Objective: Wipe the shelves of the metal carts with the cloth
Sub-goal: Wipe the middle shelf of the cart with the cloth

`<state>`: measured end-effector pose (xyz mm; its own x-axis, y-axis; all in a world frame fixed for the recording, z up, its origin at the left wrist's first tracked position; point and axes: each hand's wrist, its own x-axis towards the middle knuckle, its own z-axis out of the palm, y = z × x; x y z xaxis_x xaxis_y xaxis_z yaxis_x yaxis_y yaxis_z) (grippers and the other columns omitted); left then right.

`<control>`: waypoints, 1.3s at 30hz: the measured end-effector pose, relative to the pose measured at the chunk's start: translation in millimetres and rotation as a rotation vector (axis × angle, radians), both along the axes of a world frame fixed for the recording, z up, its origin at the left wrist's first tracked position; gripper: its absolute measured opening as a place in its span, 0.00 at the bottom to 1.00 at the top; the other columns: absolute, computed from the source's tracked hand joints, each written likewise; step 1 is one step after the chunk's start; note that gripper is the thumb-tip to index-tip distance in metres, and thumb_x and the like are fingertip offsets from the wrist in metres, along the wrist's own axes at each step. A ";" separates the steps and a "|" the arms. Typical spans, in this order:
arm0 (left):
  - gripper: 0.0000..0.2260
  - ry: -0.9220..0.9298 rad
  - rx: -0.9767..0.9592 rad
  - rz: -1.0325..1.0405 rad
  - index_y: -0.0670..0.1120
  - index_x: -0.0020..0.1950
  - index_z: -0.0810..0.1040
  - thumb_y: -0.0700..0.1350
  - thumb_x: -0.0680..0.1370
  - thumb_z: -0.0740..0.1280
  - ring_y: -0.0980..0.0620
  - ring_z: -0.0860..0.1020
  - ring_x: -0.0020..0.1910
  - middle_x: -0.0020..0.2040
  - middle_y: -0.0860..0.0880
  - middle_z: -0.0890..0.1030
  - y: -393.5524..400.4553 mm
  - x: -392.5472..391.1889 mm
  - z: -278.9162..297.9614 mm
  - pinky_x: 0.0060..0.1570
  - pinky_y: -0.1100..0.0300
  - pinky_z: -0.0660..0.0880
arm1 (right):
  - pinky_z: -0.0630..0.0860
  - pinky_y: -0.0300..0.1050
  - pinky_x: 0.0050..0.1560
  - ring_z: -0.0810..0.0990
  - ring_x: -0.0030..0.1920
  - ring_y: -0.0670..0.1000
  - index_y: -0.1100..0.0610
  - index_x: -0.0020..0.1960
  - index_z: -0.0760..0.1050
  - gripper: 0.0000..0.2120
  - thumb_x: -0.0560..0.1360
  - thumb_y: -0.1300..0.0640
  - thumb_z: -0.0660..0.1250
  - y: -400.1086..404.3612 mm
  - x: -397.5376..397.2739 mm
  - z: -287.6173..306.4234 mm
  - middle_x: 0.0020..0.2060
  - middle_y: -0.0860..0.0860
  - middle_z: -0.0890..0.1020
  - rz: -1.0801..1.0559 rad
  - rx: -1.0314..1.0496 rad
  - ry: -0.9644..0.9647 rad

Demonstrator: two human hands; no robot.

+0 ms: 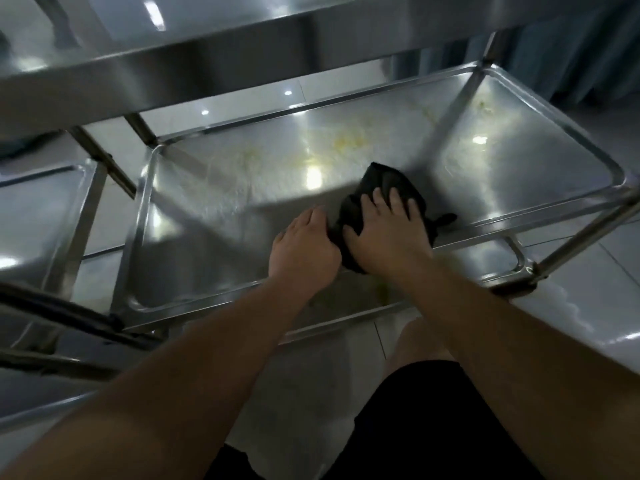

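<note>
Right hand (384, 230) lies flat, fingers spread, pressing black cloth (381, 188) onto middle shelf (214, 216) at frame centre. Left hand (304, 247), fingers curled, pinches the cloth's near-left edge. Yellowish stains (349, 142) farther back on the shelf. Top shelf (207, 57) crosses upper frame.

**Steel cart shelf, stained and under the cloth**

The middle shelf (214, 216) of the metal cart is a shallow steel tray with a raised rim and rounded corners. A crumpled black cloth (384, 188) lies on it near the front edge. Yellowish smears (349, 142) mark the far half of the shelf, with more toward the far right corner (483, 105). The cart stands on a pale tiled floor (588, 258).
</note>
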<state>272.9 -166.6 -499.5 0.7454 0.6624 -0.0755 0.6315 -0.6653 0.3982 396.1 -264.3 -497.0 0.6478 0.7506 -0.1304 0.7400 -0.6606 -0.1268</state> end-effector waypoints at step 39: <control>0.24 0.009 0.147 0.418 0.49 0.82 0.65 0.53 0.86 0.54 0.47 0.59 0.83 0.83 0.47 0.64 90.0 -182.9 -7.4 0.83 0.45 0.52 | 0.52 0.60 0.81 0.56 0.82 0.58 0.48 0.83 0.59 0.34 0.82 0.35 0.53 -5.3 77.4 2.7 0.83 0.52 0.60 0.203 0.037 -0.034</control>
<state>90.1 -76.6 -506.9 0.4106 0.9110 0.0373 0.8614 -0.4010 0.3118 473.5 -269.6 -494.3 0.4861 0.8702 -0.0808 0.8619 -0.4926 -0.1205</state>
